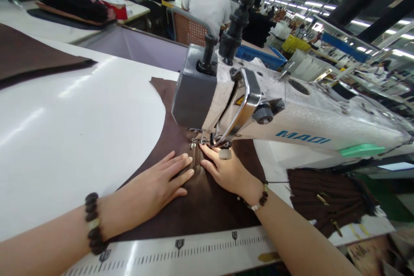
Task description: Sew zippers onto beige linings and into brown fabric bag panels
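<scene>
From my seat there is only the head view to go by: a brown sheet [207, 202] lies over the middle of the white surface [97, 116], from just behind the ruler scale [179, 243] along the near edge to back beneath the head of the sewing machine [291, 112]. My left hand [155, 185] is palm down, fingers long and close together, gripping nothing; my right hand [228, 172] also lies spread — thumb and forefinger parted, nothing pinched that I can make out. Their fingertips flank a narrow zipper strip [197, 155] just in front of the machine's foot, I judge so the sheet stays smooth and the strip straight. The sheet looks dark, matte and supple, nearly flat with soft creases near the strip, which runs away from me in ribbed brown lines; the needle itself is too small to tell. A pleated brown bundle [323, 198] with brassy pulls sits toward the surface's right edge — within easy reach, probably on purpose.
</scene>
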